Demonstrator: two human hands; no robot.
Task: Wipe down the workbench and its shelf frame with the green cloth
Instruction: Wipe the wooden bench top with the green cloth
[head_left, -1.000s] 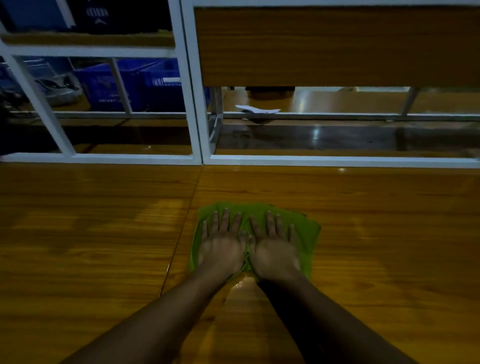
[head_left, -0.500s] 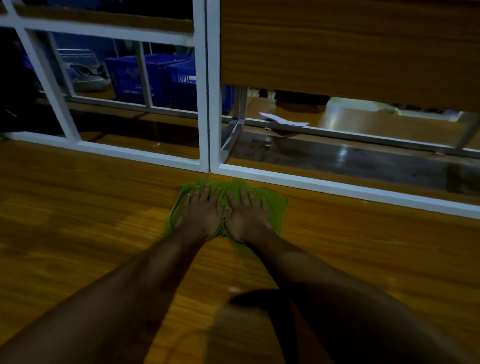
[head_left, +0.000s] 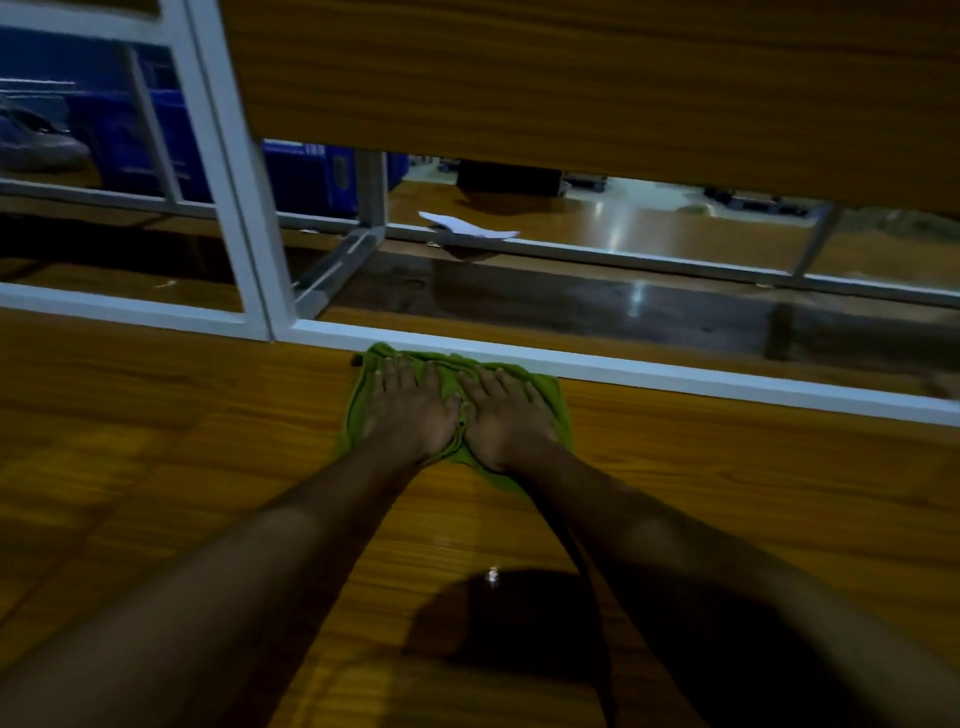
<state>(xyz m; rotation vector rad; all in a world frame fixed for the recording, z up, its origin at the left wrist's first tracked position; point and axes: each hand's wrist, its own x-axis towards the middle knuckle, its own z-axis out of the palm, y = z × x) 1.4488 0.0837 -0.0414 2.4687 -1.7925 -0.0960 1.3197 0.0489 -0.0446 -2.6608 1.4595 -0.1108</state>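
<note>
The green cloth (head_left: 550, 402) lies flat on the wooden workbench (head_left: 182, 441), its far edge touching the white bottom rail of the shelf frame (head_left: 675, 376). My left hand (head_left: 410, 408) and my right hand (head_left: 506, 415) press side by side on the cloth, palms down and fingers spread toward the rail. Most of the cloth is hidden under both hands.
A white upright post (head_left: 228, 197) of the frame rises left of the cloth. A wooden panel (head_left: 571, 78) hangs above the rail. Beyond the frame lie a white paper (head_left: 467, 226) on another bench and blue crates (head_left: 306, 174). My shadow darkens the near benchtop.
Both hands have pushed the cloth away from me across the bench until it meets the bottom rail of the frame. The view has tilted and shifted right.
</note>
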